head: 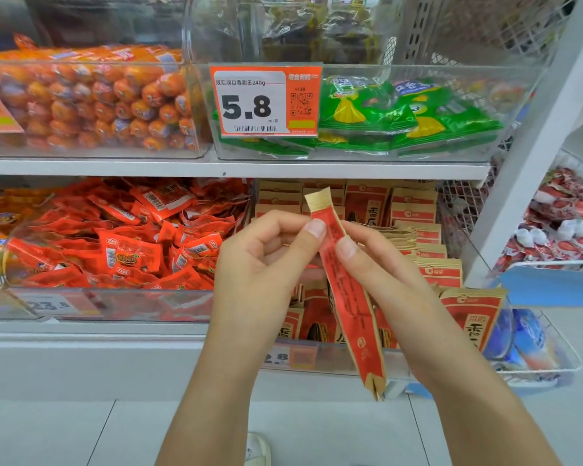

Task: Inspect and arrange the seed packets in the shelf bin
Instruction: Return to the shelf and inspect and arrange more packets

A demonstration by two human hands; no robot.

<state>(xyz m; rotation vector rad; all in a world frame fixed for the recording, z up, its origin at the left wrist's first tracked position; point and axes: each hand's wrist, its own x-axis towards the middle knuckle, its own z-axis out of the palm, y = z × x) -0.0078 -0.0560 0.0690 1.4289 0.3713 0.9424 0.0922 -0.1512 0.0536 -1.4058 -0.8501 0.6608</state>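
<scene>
1. Starting at nine o'clock: a clear bin of red snack packets (125, 243) fills the lower shelf's left side, and above it, at ten o'clock, sits a bin of orange sausages (91, 102).
2. Moving in, the left hand (266, 260) comes up from six o'clock, fingers curled, its thumb pressing the edge of the seed packet (344, 284).
3. Dead centre, that packet is seen edge-on, long and narrow, red with kraft-paper ends, tilted so its top leans toward eleven o'clock and its bottom toward five (print too small to read).
4. At twelve o'clock, the 5.8 price tag (266, 100) hangs on the upper bin of green packets (408, 119).
5. The right hand (381, 267) pinches the packet from the other side, thumb on its red face, fingers behind.
6. Behind both hands, the shelf bin (485, 264) holds more seed packets (472, 314) standing upright in rows, from one o'clock down to four.
7. Far out at three o'clock, a wire basket of red-and-white wrapped items (566, 223), with blue packs (529, 338) below at four.
</scene>
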